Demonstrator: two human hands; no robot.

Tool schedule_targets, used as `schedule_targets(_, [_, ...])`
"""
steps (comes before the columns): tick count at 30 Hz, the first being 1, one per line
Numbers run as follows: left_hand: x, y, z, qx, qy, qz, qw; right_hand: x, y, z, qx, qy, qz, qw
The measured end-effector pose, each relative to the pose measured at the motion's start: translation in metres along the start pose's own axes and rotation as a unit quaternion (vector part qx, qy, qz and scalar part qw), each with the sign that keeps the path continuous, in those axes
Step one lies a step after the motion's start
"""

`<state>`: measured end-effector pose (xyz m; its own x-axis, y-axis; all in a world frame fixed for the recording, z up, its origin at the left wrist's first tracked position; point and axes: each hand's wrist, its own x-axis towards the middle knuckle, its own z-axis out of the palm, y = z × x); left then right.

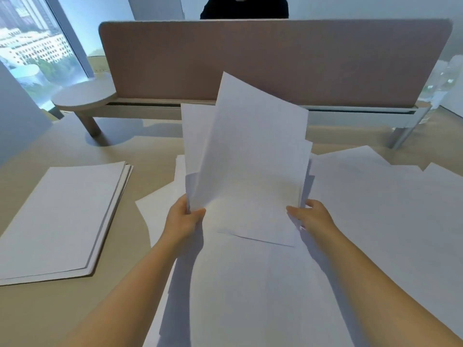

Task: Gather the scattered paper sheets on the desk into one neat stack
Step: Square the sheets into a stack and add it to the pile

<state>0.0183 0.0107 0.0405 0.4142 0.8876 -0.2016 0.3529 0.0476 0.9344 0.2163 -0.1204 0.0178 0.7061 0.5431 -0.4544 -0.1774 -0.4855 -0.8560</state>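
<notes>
Both my hands hold up a loose bundle of white paper sheets [248, 156] above the desk, the sheets fanned and uneven at the top. My left hand [184, 217] grips the bundle's lower left edge, thumb on the front. My right hand [309, 216] grips its lower right edge. Under the bundle, more scattered white sheets [250, 284] cover the desk's middle, and others [385, 204] spread to the right. A squared stack of paper [60, 221] lies on the beige desk [37, 311] at the left.
A brown-pink divider panel [275, 61] runs across the back of the desk, on a pale rail. A small round raised shelf [85, 98] stands at the back left. A person in dark clothing [244, 7] sits behind the panel. Windows lie to the left.
</notes>
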Motion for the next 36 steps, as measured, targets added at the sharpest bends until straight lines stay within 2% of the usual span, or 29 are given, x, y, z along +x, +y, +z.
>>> schedule_targets(3, [0.002,0.021,-0.014,-0.041,0.012,0.020,0.999,-0.010,-0.030,0.005,0.035,-0.017,-0.051,0.998])
schedule_targets(7, [0.005,0.057,-0.033,-0.099,0.014,0.026,0.995,-0.026,-0.078,0.009,0.090,0.001,-0.114,0.989])
schedule_targets(14, [-0.004,0.128,-0.056,-0.168,0.034,0.106,0.980,-0.073,-0.150,0.009,0.123,0.030,-0.232,0.964])
schedule_targets(17, [-0.009,0.146,-0.064,-0.162,0.032,0.134,0.977,-0.086,-0.167,0.008,0.114,0.034,-0.265,0.957])
schedule_targets(24, [-0.015,0.148,-0.072,-0.173,0.016,0.139,0.975,-0.090,-0.170,0.007,0.109,-0.007,-0.260,0.959])
schedule_targets(36, [0.008,0.092,-0.077,-0.178,0.030,0.080,0.980,-0.071,-0.136,0.015,0.093,-0.045,-0.213,0.971])
